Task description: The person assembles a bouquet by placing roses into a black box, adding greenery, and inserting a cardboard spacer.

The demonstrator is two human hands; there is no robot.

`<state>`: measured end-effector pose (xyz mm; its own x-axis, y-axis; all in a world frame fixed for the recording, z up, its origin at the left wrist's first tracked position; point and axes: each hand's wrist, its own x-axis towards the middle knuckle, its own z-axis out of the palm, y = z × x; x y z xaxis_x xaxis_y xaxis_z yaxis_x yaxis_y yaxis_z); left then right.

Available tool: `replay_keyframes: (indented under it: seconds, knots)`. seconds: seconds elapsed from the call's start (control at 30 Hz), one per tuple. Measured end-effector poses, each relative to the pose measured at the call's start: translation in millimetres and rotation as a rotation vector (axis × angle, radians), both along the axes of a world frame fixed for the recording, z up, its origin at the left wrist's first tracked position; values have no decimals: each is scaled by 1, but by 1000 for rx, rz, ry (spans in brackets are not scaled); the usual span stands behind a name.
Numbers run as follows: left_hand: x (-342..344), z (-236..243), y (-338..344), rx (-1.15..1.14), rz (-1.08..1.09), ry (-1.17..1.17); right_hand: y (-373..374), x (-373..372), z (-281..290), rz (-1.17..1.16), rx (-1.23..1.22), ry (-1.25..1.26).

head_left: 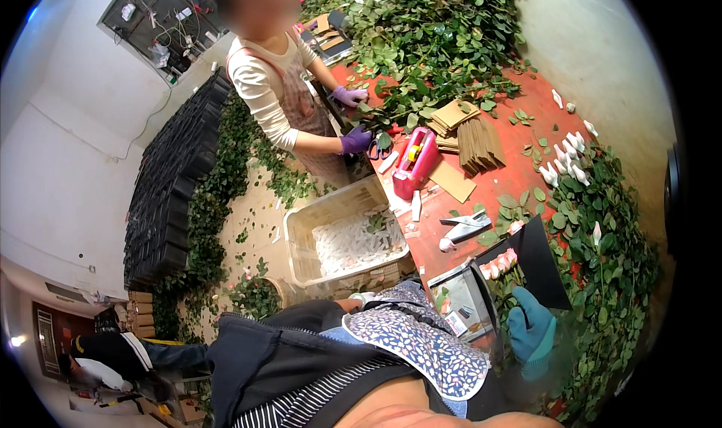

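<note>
At the bench's lower right my right hand (530,330), in a teal glove, has curled fingers beside a black sheet (541,259) and a row of pale pink roses (498,262) on a clear-and-grey board (456,311); what it grips is unclear. My left hand (361,298), apparently in a white glove, is mostly hidden behind my patterned apron (410,338). A grey stapler-like tool (466,225), a pink tape dispenser (410,165) and folded cardboard pieces (477,146) lie on the red bench (432,229).
A co-worker (282,104) in purple gloves handles stems across the bench. Leafy rose piles (602,292) cover its right side and far end. A plastic crate (301,244) stands beside it. Stacked black buckets (173,187) line the left wall, with another person (113,360) at lower left.
</note>
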<state>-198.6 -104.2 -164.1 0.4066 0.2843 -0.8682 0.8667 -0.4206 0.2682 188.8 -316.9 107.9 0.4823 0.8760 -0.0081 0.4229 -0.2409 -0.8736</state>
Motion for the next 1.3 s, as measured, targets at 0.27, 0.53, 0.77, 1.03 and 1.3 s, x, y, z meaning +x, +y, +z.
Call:
replay_keyframes:
  seconds: [0.27, 0.53, 0.77, 1.03, 1.3]
  knots:
    - [-1, -3, -4, -7, -2, 8, 8, -7, 2, 23, 14, 30]
    - [1, -9, -6, -10, 2, -2, 17, -12, 4, 73, 37, -90]
    - [2, -3, 2, -6, -17, 8, 26, -16, 9, 69, 38, -96]
    - [24, -19, 50, 46, -133, 8, 19, 1, -3, -22, -2, -108]
    - [165, 184, 125, 410, -580, -220, 1, 26, -50, -147, -317, -96]
